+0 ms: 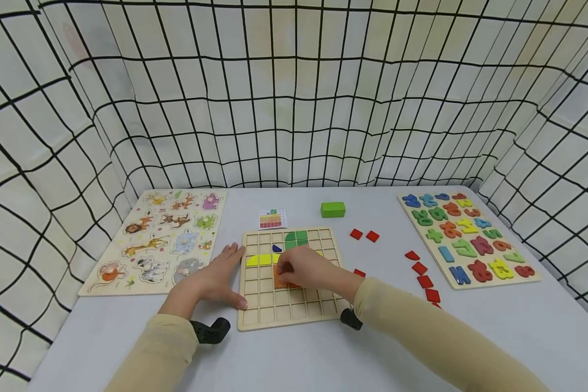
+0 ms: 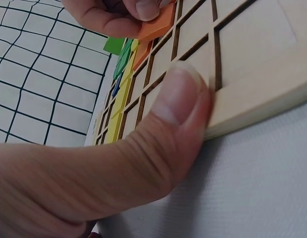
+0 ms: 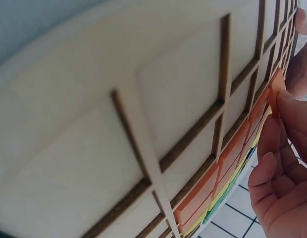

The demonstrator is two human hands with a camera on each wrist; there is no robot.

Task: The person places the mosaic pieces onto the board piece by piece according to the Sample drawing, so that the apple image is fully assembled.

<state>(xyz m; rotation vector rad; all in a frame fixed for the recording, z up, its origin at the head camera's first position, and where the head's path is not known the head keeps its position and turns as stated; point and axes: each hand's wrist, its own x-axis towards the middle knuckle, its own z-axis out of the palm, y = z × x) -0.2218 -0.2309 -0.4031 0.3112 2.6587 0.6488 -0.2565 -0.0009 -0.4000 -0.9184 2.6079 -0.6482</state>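
Note:
A wooden grid board [image 1: 251,318] lies in the middle of the table. It carries green pieces [image 1: 296,239], a small dark blue piece [image 1: 276,249], yellow pieces [image 1: 258,260] and orange tiles [image 3: 195,193] in rows. My right hand [image 1: 306,268] pinches an orange square tile [image 3: 276,94] between thumb and forefinger, close over the grid at the orange row. My left hand [image 1: 210,280] lies at the board's left side with fingers extended. Its thumb [image 2: 178,94] rests on the board's edge. In the head view the right hand covers part of the orange and yellow rows.
A picture card [image 1: 272,219] and a green block [image 1: 333,209] lie behind the board. Several red tiles [image 1: 425,281] are scattered to its right. An animal puzzle [image 1: 127,256] stands left, a number puzzle [image 1: 470,234] right. Black netting [image 1: 296,100] surrounds the back and sides.

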